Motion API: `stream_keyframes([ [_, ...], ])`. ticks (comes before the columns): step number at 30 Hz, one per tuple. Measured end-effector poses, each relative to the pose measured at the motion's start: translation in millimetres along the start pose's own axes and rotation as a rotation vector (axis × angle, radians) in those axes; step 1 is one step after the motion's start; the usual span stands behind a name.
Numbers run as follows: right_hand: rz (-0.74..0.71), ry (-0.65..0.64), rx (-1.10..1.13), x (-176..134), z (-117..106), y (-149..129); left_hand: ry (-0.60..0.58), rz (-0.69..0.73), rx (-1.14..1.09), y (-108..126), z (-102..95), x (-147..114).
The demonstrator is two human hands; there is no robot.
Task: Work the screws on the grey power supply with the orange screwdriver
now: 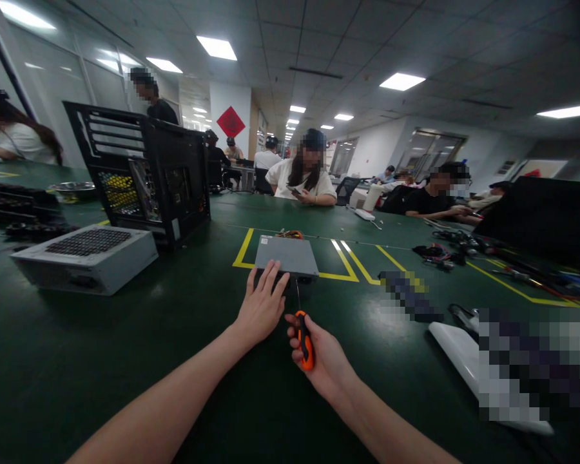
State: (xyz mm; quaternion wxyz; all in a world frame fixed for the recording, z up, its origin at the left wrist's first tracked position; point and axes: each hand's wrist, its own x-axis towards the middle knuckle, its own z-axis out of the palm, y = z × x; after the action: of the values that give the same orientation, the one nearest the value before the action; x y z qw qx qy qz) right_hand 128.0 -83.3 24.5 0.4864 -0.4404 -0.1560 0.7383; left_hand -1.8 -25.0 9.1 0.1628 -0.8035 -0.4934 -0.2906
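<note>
A grey computer power supply (290, 254) lies flat on the green table, a bundle of coloured cables (290, 234) behind its far edge. My left hand (262, 303) rests on its near edge, fingers stretched out and a little apart on the top and front. In my right hand (321, 351) is a screwdriver (305, 341) with an orange and black handle, gripped between thumb and fingers. Its thin shaft points away from me to the near face of the power supply, right of my left fingertips. Whether the tip sits in a screw cannot be made out.
To the left stand a black computer case (149, 174) and a larger grey power supply (87, 258). A metal bowl (75, 189) sits behind. On the right are a white object (468, 361), cables (452, 248) and tools. Yellow tape (244, 248) marks the table. A person (307, 174) sits opposite.
</note>
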Motion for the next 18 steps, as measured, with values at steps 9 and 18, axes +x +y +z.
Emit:
stream_keyframes([
  [9,-0.001,0.003,0.003,0.9,0.5,-0.9,-0.033,0.034,-0.008,0.4,2.0,-2.8],
  [18,-0.063,-0.017,-0.006,1.9,0.7,0.8,-0.049,0.051,-0.031,-2.1,6.1,-3.2],
])
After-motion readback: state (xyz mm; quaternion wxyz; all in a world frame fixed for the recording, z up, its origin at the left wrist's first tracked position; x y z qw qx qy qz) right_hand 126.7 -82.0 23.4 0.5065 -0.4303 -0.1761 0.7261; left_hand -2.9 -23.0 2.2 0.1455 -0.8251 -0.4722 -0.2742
